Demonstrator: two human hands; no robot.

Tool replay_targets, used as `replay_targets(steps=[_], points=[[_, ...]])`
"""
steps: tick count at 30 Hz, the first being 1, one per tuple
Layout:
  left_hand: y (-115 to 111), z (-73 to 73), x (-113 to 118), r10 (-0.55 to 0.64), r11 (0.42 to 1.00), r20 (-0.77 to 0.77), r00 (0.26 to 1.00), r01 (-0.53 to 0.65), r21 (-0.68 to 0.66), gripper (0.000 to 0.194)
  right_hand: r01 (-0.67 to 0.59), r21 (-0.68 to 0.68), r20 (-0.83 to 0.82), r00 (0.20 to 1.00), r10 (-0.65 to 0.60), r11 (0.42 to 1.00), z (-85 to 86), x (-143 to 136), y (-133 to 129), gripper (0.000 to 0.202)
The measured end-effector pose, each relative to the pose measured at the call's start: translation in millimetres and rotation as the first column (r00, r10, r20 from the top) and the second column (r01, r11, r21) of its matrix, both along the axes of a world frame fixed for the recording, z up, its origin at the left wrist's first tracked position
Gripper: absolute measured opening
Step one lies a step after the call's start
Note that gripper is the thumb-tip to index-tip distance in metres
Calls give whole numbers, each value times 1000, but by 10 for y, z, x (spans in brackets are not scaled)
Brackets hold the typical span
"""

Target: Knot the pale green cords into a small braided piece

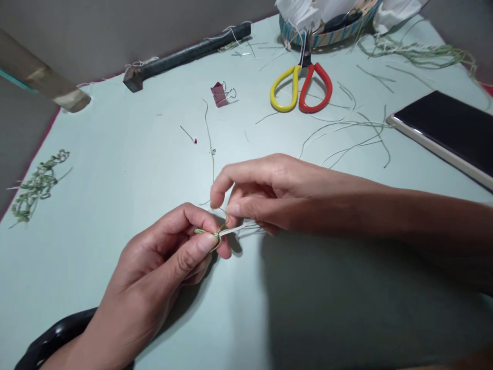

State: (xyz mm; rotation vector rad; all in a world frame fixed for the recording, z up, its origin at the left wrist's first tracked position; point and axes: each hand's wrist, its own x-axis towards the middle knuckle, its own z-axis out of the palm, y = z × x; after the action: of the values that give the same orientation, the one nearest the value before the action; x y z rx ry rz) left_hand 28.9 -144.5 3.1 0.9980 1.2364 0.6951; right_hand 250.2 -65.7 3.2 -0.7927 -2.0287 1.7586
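Note:
My left hand (165, 262) pinches a small green knotted cord piece (200, 231) between thumb and index finger. White strands (234, 228) run from that piece to the right, beneath my right hand (265, 195). The thumb and fingers of my right hand are closed on a thin green thread (223, 224), which loops up from the knotted piece. Beyond the fingertips, a thin thread (210, 133) with a small knot lies on the pale table.
Scissors (301, 92) with yellow and red handles, a binder clip (220, 94), a pin (188, 134), a phone (450, 133), a dark bar (192, 54), a basket (331, 37), loose threads (342, 123) and a knotted green bundle (38, 187) lie around the pale table (96, 205).

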Motion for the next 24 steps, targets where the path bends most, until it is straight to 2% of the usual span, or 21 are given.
replay_targets(steps=[2, 5, 7, 11, 16, 18, 21, 24], points=[[-16, 0, -23, -14, 1000, -39, 999, 15, 18, 16, -45, -2, -27, 999, 45, 999, 2, 19, 25, 21], [-27, -6, -42, -46, 998, -89, 995, 50, 45, 17, -112, -117, -26, 994, 110, 987, 37, 38, 34, 20], [-27, -18, -48, -47, 998, -105, 993, 52, 46, 17, -140, -148, 18, 989, 145, 979, 60, 40, 29, 17], [-26, -46, -53, -34, 997, -137, 990, 43, 65, 16, -117, -97, 45, 992, 122, 988, 59, 26, 12, 11], [-22, -39, -36, -55, 991, -88, 995, 66, 119, 11, -109, -239, -63, 993, 97, 965, 50, 46, -2, 18], [-20, -31, -32, -55, 988, -97, 994, 68, 141, 10, -126, -220, -79, 991, 111, 967, 46, 53, 0, 27], [-24, -24, -38, -18, 986, -145, 989, 41, 159, 10, -135, -103, -66, 990, 129, 985, 32, 44, 3, 37], [-23, -15, -40, 42, 987, -176, 983, -13, 163, 15, -4, -81, 14, 1000, 5, 997, 38, 24, -26, 29]])
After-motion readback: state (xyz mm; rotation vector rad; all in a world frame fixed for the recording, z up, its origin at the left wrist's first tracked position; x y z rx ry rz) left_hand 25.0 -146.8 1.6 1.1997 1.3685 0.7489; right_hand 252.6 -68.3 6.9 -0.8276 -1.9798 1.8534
